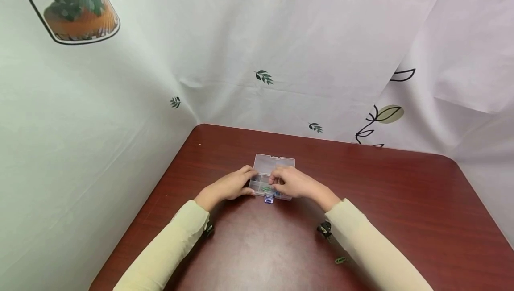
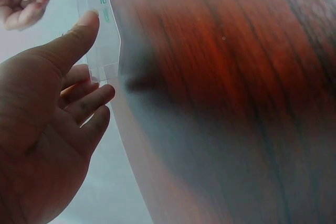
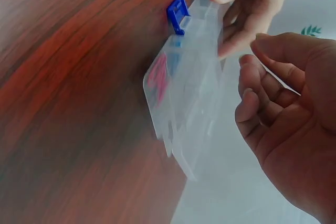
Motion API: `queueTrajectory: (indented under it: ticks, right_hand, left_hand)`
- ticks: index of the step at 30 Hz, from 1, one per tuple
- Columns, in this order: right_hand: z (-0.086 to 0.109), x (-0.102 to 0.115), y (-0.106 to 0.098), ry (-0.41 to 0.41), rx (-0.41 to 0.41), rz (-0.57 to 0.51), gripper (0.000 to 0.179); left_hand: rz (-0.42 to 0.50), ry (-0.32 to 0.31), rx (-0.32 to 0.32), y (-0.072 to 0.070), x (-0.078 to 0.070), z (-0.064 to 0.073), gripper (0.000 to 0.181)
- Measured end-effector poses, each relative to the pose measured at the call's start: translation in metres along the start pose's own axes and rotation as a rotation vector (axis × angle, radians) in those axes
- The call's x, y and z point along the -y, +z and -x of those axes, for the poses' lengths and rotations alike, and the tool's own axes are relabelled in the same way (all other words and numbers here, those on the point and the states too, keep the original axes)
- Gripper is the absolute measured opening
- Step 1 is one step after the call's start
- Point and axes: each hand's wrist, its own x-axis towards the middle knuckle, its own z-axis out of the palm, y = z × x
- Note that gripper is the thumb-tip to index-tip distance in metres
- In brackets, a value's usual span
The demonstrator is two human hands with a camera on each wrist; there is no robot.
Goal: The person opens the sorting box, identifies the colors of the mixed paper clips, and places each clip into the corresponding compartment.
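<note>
A clear plastic compartment box stands on the table with its hinged lid raised and a blue latch at the front. My left hand holds the box's left end, thumb at the front and fingers behind. Over the compartments is my right hand, fingers bent and thumb drawn toward them. In the right wrist view nothing shows at the fingertips; whether they pinch something small I cannot tell. Green paper clips lie in a front compartment. Pink pieces show through the box's right end.
A loose green paper clip lies on the dark red table near the right forearm. Black wrist straps sit below the sleeves. White patterned cloth hangs behind the table and along its left side.
</note>
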Motion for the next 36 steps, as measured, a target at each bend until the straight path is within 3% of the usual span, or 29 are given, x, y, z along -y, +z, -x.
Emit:
queueTrajectory:
  ticks: [14,23,36]
  right_hand:
    - [0.046,-0.014,-0.018,-0.023,-0.023,0.001,0.008]
    - [0.074,-0.021,-0.018,0.034,-0.015,0.001,0.009]
    - [0.115,-0.022,-0.018,0.051,-0.027,-0.038,0.016]
  left_hand:
    - [-0.014,-0.006,-0.002,-0.001,0.000,0.000,0.063]
    - [-0.002,-0.019,0.006,0.001,0.000,0.000,0.063]
    - [-0.005,-0.020,0.011,0.002,0.000,0.000,0.063]
